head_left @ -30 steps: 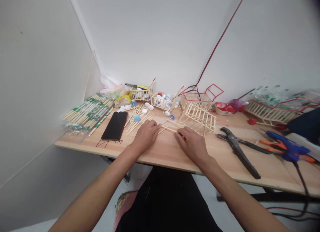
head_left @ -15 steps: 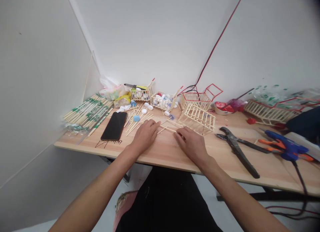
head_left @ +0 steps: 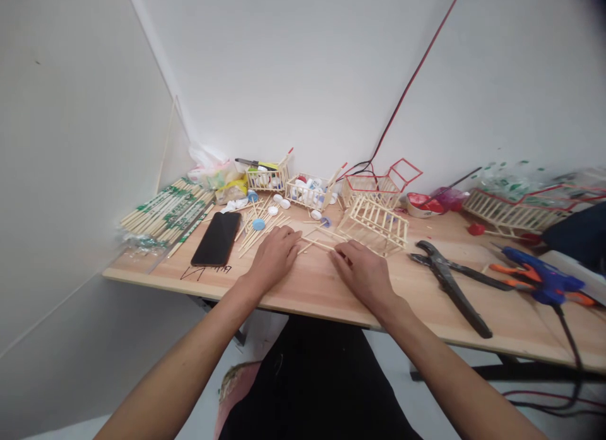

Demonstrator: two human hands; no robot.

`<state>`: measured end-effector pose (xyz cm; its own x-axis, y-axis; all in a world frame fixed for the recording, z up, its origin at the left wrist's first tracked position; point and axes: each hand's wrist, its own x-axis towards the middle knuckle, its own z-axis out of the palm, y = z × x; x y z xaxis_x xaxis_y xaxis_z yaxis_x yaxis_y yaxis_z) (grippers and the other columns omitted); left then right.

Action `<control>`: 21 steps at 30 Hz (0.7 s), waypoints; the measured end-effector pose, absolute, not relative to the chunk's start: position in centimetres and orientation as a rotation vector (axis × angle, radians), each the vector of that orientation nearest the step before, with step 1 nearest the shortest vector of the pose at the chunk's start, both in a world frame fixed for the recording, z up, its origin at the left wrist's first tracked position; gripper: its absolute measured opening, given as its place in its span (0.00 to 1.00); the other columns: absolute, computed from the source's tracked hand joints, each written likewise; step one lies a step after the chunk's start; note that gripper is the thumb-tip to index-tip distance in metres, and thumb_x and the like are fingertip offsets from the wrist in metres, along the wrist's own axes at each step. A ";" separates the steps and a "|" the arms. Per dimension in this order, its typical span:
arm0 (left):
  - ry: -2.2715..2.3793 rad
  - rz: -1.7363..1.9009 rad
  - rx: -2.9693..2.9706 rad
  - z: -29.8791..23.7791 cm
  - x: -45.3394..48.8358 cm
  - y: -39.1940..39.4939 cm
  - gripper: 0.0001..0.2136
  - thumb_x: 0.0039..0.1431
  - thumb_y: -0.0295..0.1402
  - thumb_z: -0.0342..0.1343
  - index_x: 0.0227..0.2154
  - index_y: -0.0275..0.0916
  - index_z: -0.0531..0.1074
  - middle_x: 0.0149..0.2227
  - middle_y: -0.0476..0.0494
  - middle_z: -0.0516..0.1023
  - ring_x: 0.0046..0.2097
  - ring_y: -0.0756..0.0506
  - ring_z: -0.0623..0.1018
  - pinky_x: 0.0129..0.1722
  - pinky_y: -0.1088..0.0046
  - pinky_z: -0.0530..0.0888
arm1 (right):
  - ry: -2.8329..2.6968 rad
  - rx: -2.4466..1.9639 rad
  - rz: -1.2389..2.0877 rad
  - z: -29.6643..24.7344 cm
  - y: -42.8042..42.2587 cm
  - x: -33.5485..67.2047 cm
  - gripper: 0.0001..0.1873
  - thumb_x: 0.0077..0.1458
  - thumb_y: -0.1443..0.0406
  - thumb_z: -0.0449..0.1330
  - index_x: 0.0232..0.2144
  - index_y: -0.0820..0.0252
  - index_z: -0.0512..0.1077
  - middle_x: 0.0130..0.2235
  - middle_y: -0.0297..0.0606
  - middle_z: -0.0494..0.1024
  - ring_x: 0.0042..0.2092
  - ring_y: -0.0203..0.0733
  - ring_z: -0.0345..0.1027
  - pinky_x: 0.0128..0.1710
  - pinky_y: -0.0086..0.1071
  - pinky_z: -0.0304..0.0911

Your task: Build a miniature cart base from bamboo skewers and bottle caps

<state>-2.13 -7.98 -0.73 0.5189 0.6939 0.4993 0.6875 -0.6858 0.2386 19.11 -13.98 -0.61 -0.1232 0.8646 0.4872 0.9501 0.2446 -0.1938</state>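
My left hand point(head_left: 276, 255) rests on the table with its fingers bent and pressed together. My right hand point(head_left: 363, 268) lies opposite, fingers curled inward. A thin wooden stick point(head_left: 317, 243) spans the gap, one end at each hand's fingertips; the exact grip is partly hidden. More short sticks point(head_left: 307, 245) lie crossed beside it. Just beyond my right hand stands a small basket-like frame of sticks point(head_left: 379, 224), tilted on the table. Loose cut sticks point(head_left: 265, 233) and a blue bottle cap point(head_left: 258, 225) are scattered past my left hand.
A phone point(head_left: 216, 239) and packaged sticks point(head_left: 165, 216) lie left. Little stick carts point(head_left: 310, 192) holding caps line the wall, beside a red-trimmed cart point(head_left: 372, 190). Rightward are pliers point(head_left: 447, 282), a blue glue gun point(head_left: 544, 276) with its cord, and a red-stained bowl point(head_left: 423, 204).
My left hand's fingertips have shifted very slightly. Both hands otherwise keep their places, and the things on the table have not moved.
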 end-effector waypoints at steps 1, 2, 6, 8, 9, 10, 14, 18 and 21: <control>1.247 0.905 2.724 -0.7 -2.1 -8.0 0.15 0.63 0.29 0.46 0.51 0.38 0.68 0.43 0.40 0.72 0.47 0.43 0.70 0.47 0.64 0.70 | -2.018 -1.651 -0.219 -0.6 -14.0 19.1 0.12 0.63 0.59 0.51 0.32 0.57 0.71 0.32 0.34 0.73 0.35 0.36 0.67 0.31 0.29 0.51; 1.250 0.894 2.726 -0.7 -2.1 -8.0 0.15 0.63 0.29 0.47 0.51 0.38 0.68 0.44 0.40 0.72 0.46 0.43 0.70 0.47 0.64 0.70 | -2.018 -1.652 -0.215 -0.6 -14.0 19.1 0.13 0.63 0.59 0.51 0.31 0.57 0.70 0.32 0.34 0.73 0.35 0.36 0.67 0.31 0.29 0.51; 1.236 0.828 2.763 -0.6 -2.1 -8.0 0.14 0.63 0.30 0.46 0.48 0.38 0.71 0.43 0.40 0.72 0.45 0.43 0.71 0.45 0.64 0.70 | -2.020 -1.644 -0.209 -0.5 -14.0 19.1 0.13 0.63 0.59 0.50 0.31 0.57 0.70 0.32 0.34 0.73 0.34 0.36 0.66 0.31 0.28 0.51; 1.232 0.831 2.764 -0.6 -2.1 -8.0 0.14 0.64 0.30 0.46 0.48 0.37 0.71 0.43 0.40 0.72 0.45 0.43 0.71 0.45 0.64 0.70 | -2.016 -1.639 -0.210 -0.5 -14.0 19.1 0.13 0.63 0.59 0.50 0.31 0.57 0.71 0.31 0.34 0.73 0.34 0.36 0.66 0.31 0.28 0.51; 1.237 0.841 2.760 -0.6 -2.1 -8.0 0.14 0.64 0.30 0.46 0.49 0.37 0.70 0.43 0.40 0.72 0.45 0.43 0.71 0.46 0.64 0.70 | -2.015 -1.637 -0.209 -0.5 -14.0 19.1 0.13 0.63 0.59 0.50 0.31 0.57 0.71 0.31 0.34 0.73 0.34 0.36 0.66 0.31 0.29 0.51; 1.243 0.853 2.756 -0.7 -2.1 -8.0 0.14 0.64 0.30 0.46 0.49 0.37 0.69 0.43 0.39 0.72 0.46 0.43 0.71 0.46 0.64 0.70 | -2.015 -1.635 -0.208 -0.5 -14.0 19.2 0.13 0.63 0.59 0.50 0.31 0.57 0.70 0.31 0.35 0.73 0.34 0.36 0.66 0.31 0.29 0.51; 1.265 0.885 2.743 -0.8 -2.1 -7.9 0.16 0.64 0.31 0.45 0.53 0.36 0.66 0.45 0.39 0.72 0.48 0.42 0.70 0.48 0.63 0.70 | -2.015 -1.638 -0.207 -0.6 -14.0 19.2 0.13 0.63 0.59 0.50 0.31 0.57 0.71 0.32 0.35 0.73 0.34 0.37 0.67 0.31 0.29 0.51; 1.229 0.834 2.763 -0.8 -2.1 -7.9 0.14 0.64 0.31 0.46 0.50 0.39 0.69 0.43 0.40 0.72 0.45 0.43 0.71 0.46 0.64 0.70 | -2.011 -1.635 -0.201 -0.6 -14.0 19.1 0.13 0.63 0.60 0.50 0.32 0.57 0.71 0.32 0.36 0.74 0.35 0.37 0.67 0.31 0.29 0.52; 1.237 0.839 2.746 -0.7 -2.1 -8.0 0.14 0.65 0.32 0.45 0.49 0.39 0.70 0.43 0.40 0.72 0.45 0.44 0.71 0.46 0.64 0.70 | -2.012 -1.644 -0.196 -0.5 -14.0 19.1 0.13 0.63 0.60 0.50 0.31 0.57 0.71 0.32 0.35 0.73 0.35 0.37 0.67 0.31 0.29 0.52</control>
